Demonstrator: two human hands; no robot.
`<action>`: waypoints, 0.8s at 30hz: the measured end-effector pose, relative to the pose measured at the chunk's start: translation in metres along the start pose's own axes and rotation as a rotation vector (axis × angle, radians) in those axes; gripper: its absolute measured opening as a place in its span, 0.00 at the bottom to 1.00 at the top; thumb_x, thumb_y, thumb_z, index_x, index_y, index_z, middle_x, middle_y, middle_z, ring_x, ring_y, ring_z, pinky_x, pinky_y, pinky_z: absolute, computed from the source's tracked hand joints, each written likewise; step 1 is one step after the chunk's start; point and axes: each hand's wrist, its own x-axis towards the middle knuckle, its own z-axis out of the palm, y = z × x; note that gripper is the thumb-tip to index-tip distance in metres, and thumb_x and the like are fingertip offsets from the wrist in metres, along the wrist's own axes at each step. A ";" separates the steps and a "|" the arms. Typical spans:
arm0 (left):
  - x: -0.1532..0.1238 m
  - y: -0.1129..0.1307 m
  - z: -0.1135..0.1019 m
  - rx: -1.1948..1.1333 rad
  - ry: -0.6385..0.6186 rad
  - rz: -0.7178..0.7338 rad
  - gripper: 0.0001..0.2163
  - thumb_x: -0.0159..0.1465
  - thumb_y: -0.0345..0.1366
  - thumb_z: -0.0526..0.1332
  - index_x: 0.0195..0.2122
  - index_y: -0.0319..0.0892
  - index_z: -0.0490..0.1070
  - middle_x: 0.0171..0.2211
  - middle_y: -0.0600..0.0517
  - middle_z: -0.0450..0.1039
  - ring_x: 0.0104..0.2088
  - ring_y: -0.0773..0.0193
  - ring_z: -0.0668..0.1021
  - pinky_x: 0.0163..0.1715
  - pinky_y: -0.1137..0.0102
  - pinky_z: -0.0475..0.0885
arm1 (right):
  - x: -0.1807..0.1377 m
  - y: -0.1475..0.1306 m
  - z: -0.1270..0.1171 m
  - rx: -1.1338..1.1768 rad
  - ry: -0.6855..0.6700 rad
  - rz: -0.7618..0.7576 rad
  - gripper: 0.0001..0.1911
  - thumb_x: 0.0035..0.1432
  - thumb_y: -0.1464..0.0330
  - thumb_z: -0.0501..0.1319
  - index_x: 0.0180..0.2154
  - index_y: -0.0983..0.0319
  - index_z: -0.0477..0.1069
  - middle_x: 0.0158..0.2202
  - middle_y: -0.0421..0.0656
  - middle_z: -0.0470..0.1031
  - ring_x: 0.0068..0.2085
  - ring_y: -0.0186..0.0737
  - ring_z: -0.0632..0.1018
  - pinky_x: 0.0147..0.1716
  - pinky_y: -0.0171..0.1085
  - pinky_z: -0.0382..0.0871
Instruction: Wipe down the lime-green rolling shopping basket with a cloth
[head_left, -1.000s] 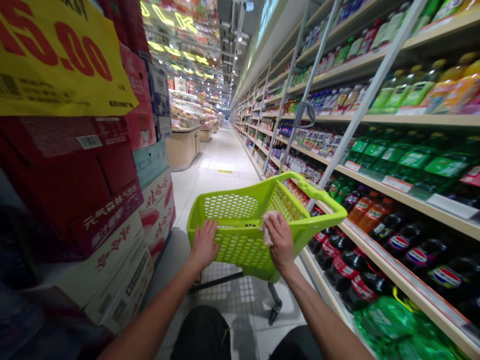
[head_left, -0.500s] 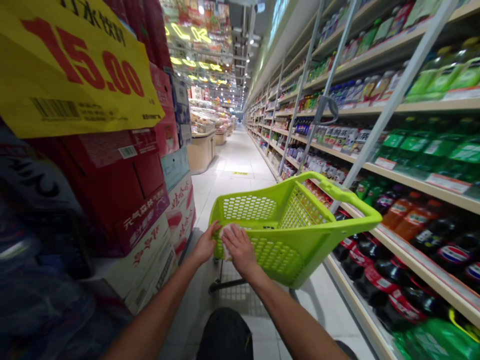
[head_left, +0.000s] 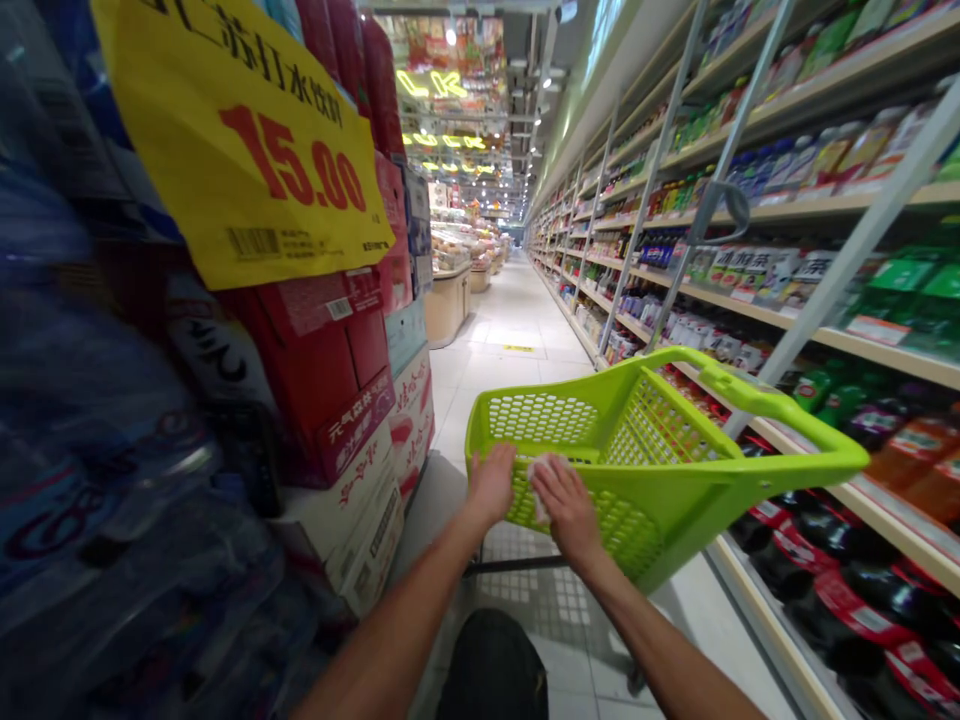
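Observation:
A bright green shopping cart (head_left: 675,480) with a perforated plastic basket stands side-on before me, its handle to the right. My left hand (head_left: 492,484) is closed over the near top rim, close to the basket's left corner. Just right of it, my right hand (head_left: 566,500) presses a crumpled white cloth (head_left: 538,488) against the same rim and the outer side wall. Most of the cloth is under the palm and fingers. Some of the left fingers are hidden behind the rim.
Stacked drink cartons (head_left: 360,400) with a yellow price sign (head_left: 277,190) rise close on the left, beside wrapped bottles (head_left: 97,500). Drink shelves (head_left: 817,320) line the right. A tiled aisle (head_left: 517,310) runs ahead past wooden display counters (head_left: 448,305). My knee (head_left: 491,665) is below.
The view has turned left, so the cart and stacks appear further right. My left hand has shifted right along the rim. The right hand still presses the cloth there.

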 end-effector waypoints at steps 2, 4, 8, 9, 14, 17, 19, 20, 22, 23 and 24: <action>-0.002 0.013 0.006 0.112 -0.059 0.069 0.28 0.52 0.24 0.49 0.57 0.39 0.53 0.60 0.45 0.51 0.61 0.57 0.53 0.57 0.51 0.48 | -0.027 0.005 0.006 0.001 -0.075 -0.055 0.18 0.57 0.78 0.49 0.46 0.60 0.68 0.48 0.44 0.71 0.58 0.40 0.60 0.55 0.46 0.55; -0.004 0.021 0.010 0.203 -0.086 0.086 0.28 0.53 0.24 0.48 0.58 0.38 0.50 0.61 0.46 0.49 0.61 0.57 0.51 0.57 0.49 0.49 | -0.052 0.008 0.009 0.021 -0.136 -0.098 0.18 0.57 0.78 0.48 0.43 0.59 0.70 0.45 0.43 0.73 0.56 0.37 0.63 0.54 0.42 0.58; -0.002 0.030 0.010 0.250 -0.095 0.050 0.29 0.53 0.24 0.48 0.58 0.38 0.51 0.60 0.45 0.51 0.60 0.57 0.53 0.56 0.46 0.48 | -0.043 0.017 -0.014 -0.001 -0.085 -0.043 0.18 0.58 0.77 0.48 0.47 0.60 0.68 0.49 0.44 0.70 0.58 0.41 0.59 0.53 0.45 0.59; -0.001 0.033 0.010 0.251 -0.094 0.061 0.29 0.53 0.24 0.48 0.58 0.38 0.50 0.61 0.45 0.50 0.61 0.57 0.53 0.56 0.46 0.47 | -0.032 0.022 -0.021 -0.023 -0.051 -0.012 0.19 0.58 0.76 0.48 0.49 0.60 0.67 0.51 0.45 0.68 0.59 0.43 0.57 0.54 0.47 0.58; 0.003 0.038 0.025 0.259 -0.058 0.150 0.30 0.52 0.22 0.45 0.59 0.38 0.49 0.62 0.48 0.48 0.61 0.60 0.51 0.56 0.47 0.46 | -0.027 0.039 -0.026 -0.102 -0.030 0.006 0.17 0.58 0.76 0.49 0.47 0.61 0.68 0.50 0.45 0.69 0.58 0.42 0.59 0.53 0.47 0.59; 0.004 0.036 0.029 0.282 -0.053 0.156 0.32 0.50 0.20 0.45 0.59 0.39 0.49 0.61 0.47 0.48 0.61 0.60 0.51 0.56 0.45 0.45 | -0.064 0.037 -0.019 -0.081 -0.112 -0.023 0.15 0.58 0.76 0.50 0.43 0.61 0.71 0.44 0.43 0.74 0.55 0.40 0.66 0.51 0.44 0.63; 0.004 0.038 0.029 0.293 -0.049 0.154 0.32 0.50 0.21 0.46 0.58 0.39 0.50 0.61 0.46 0.49 0.61 0.59 0.52 0.56 0.45 0.44 | -0.072 0.036 -0.024 -0.077 -0.123 -0.004 0.15 0.58 0.76 0.50 0.43 0.60 0.71 0.44 0.43 0.74 0.54 0.40 0.66 0.50 0.43 0.64; 0.005 0.041 0.030 0.295 -0.040 0.159 0.31 0.50 0.21 0.46 0.58 0.38 0.50 0.61 0.46 0.49 0.61 0.58 0.52 0.56 0.45 0.44 | -0.069 0.037 -0.029 -0.082 -0.108 0.012 0.16 0.58 0.75 0.50 0.44 0.60 0.70 0.45 0.43 0.73 0.56 0.40 0.64 0.50 0.43 0.63; 0.005 0.050 0.032 0.292 -0.015 0.198 0.31 0.51 0.21 0.45 0.59 0.38 0.50 0.61 0.46 0.48 0.61 0.59 0.52 0.57 0.47 0.44 | -0.050 0.043 -0.042 -0.103 -0.056 0.053 0.17 0.59 0.75 0.49 0.48 0.60 0.67 0.50 0.44 0.69 0.58 0.43 0.59 0.52 0.46 0.61; 0.004 0.055 0.034 0.290 -0.010 0.221 0.31 0.51 0.21 0.45 0.59 0.38 0.49 0.62 0.46 0.47 0.61 0.59 0.51 0.57 0.48 0.45 | -0.040 0.047 -0.047 -0.115 -0.025 0.073 0.18 0.59 0.74 0.49 0.50 0.61 0.66 0.51 0.45 0.68 0.59 0.44 0.57 0.53 0.48 0.60; 0.004 0.059 0.037 0.290 -0.012 0.239 0.31 0.52 0.21 0.45 0.59 0.38 0.48 0.62 0.46 0.46 0.61 0.59 0.51 0.57 0.48 0.45 | -0.033 0.052 -0.050 -0.124 -0.002 0.088 0.18 0.59 0.75 0.48 0.50 0.60 0.65 0.52 0.45 0.67 0.60 0.44 0.56 0.53 0.48 0.59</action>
